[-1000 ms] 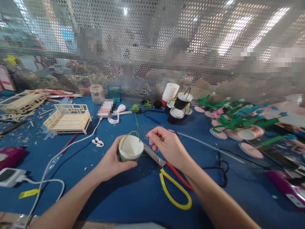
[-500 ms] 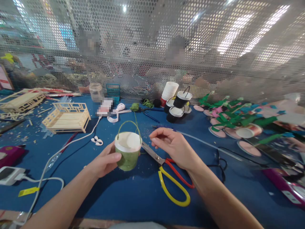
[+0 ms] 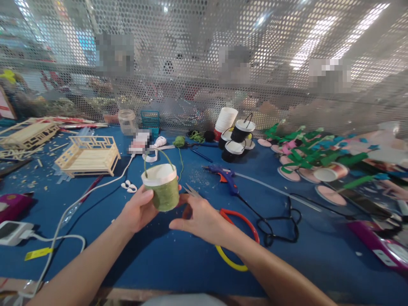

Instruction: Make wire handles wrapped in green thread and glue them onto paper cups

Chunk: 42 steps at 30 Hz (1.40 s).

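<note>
My left hand (image 3: 137,212) grips a small bucket (image 3: 166,196), a paper cup wrapped in green yarn with a white rim and a thin green loop handle. It is held above the blue table, slightly tilted. My right hand (image 3: 204,219) is at the bucket's right side, thumb and fingers apart; its fingertips are at or just behind the wall, and I cannot tell whether they touch. Beneath that hand lie scissors (image 3: 249,221) with one red and one yellow handle, their blades partly hidden. A green yarn ball (image 3: 179,141) sits farther back, a strand trailing toward the bucket.
A blue glue gun (image 3: 228,177) with a black cable lies right of centre. Black-wrapped buckets (image 3: 234,151) and stacked white cups (image 3: 227,119) stand behind. Left are a small wooden bench model (image 3: 91,161) and a white cable (image 3: 92,189). Green paper plants (image 3: 306,157) crowd the right.
The bucket has moved up and left in my left hand and turned. My right hand has come left and down to its side, over the scissors, uncovering the glue gun.
</note>
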Each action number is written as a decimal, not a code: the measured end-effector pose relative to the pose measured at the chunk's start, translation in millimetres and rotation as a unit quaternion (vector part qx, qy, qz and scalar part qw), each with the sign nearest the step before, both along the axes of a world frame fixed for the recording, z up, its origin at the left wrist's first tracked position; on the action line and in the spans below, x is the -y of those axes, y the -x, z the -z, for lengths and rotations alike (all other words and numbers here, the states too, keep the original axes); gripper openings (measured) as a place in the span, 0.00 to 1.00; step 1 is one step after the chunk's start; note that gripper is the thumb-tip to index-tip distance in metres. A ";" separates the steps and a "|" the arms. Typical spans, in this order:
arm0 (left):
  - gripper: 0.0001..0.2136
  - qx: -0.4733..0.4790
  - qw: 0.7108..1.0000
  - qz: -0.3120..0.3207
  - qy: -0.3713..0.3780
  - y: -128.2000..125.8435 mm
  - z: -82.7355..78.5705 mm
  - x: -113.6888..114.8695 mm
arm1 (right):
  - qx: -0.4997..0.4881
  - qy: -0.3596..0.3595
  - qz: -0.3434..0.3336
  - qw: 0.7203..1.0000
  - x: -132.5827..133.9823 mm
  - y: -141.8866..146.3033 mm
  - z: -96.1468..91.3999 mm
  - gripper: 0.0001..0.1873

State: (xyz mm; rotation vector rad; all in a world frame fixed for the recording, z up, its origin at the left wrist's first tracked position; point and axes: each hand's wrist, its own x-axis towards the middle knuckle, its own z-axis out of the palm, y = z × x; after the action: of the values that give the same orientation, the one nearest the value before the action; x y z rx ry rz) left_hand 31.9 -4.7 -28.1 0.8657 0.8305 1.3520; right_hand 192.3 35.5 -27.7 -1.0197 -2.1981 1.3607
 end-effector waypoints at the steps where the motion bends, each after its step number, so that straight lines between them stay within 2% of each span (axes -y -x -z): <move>1: 0.27 0.000 1.000 0.000 0.001 -1.0 -0.1 0.3 | -0.007 0.024 -0.009 1.000 1.8 2.6 1.1 0.13; 3: 0.30 -0.003 1.000 -0.003 0.002 -1.8 -0.6 0.6 | -0.025 0.078 -0.030 0.996 2.4 5.0 1.9 0.07; 5: 0.32 -0.007 1.000 -0.019 -0.007 0.1 -0.6 0.3 | -0.030 0.103 -0.025 0.994 -2.4 2.2 1.0 0.09; 7: 0.34 -0.013 0.999 -0.038 -0.026 4.3 0.4 -0.2 | -0.031 0.080 0.039 0.996 -12.8 -5.8 -0.8 0.10; 9: 0.34 -0.022 0.998 -0.046 -0.043 8.9 2.3 -0.3 | -0.046 0.039 0.142 0.988 -26.0 -16.4 -3.0 0.12; 11: 0.32 -0.045 0.997 -0.028 -0.058 12.1 3.6 0.4 | -0.074 -0.012 0.217 0.973 -37.3 -25.9 -5.0 0.15; 13: 0.31 -0.087 0.994 0.014 -0.070 12.7 3.3 1.8 | -0.075 -0.028 0.238 0.968 -43.1 -31.5 -6.6 0.19; 15: 0.31 -0.122 0.988 0.055 -0.083 11.4 2.0 3.1 | -0.065 -0.027 0.208 0.976 -42.8 -32.9 -8.1 0.18; 18: 0.29 -0.112 0.986 0.079 -0.091 9.2 0.9 4.0 | -0.094 -0.048 0.124 0.987 -35.5 -32.3 -12.2 0.07; 21: 0.27 -0.063 0.991 0.094 -0.071 8.6 2.0 3.7 | -0.148 -0.046 0.031 0.987 -26.7 -35.0 -19.2 0.15; 24: 0.26 -0.038 0.992 0.110 -0.054 8.4 2.8 3.7 | -0.151 0.017 -0.055 0.987 -18.3 -38.5 -25.0 0.22; 26: 0.26 -0.041 0.992 0.110 -0.054 7.9 3.2 4.1 | -0.139 0.048 -0.078 0.986 -13.0 -37.8 -26.4 0.21; 30: 0.25 -0.049 0.991 0.121 -0.044 7.6 4.9 4.5 | -0.146 0.081 -0.074 0.983 -5.1 -30.5 -24.2 0.06; 32: 0.25 -0.056 0.989 0.134 -0.040 8.8 4.7 3.4 | -0.148 0.073 -0.062 0.984 -3.6 -27.9 -22.3 0.03; 35: 0.25 -0.096 0.987 0.120 -0.054 11.8 -0.6 0.4 | -0.122 -0.010 -0.037 0.992 -4.0 -27.3 -20.1 0.03; 37: 0.24 -0.156 0.984 0.065 -0.062 12.1 -7.0 -1.5 | -0.087 -0.110 -0.031 0.990 -5.0 -27.5 -18.7 0.04; 40: 0.19 -0.288 0.956 -0.044 -0.043 6.9 -16.1 -2.7 | -0.018 -0.269 -0.051 0.962 -5.2 -25.7 -15.9 0.05; 42: 0.15 -0.367 0.925 -0.089 -0.030 0.9 -19.2 -3.0 | 0.020 -0.333 -0.058 0.941 -3.7 -23.3 -13.2 0.07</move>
State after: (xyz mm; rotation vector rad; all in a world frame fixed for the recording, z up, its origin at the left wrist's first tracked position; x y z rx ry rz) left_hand 31.1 -1.8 -9.0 1.4073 1.4766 1.2058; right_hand 215.6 39.2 -14.5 -0.6651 -2.5020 0.5394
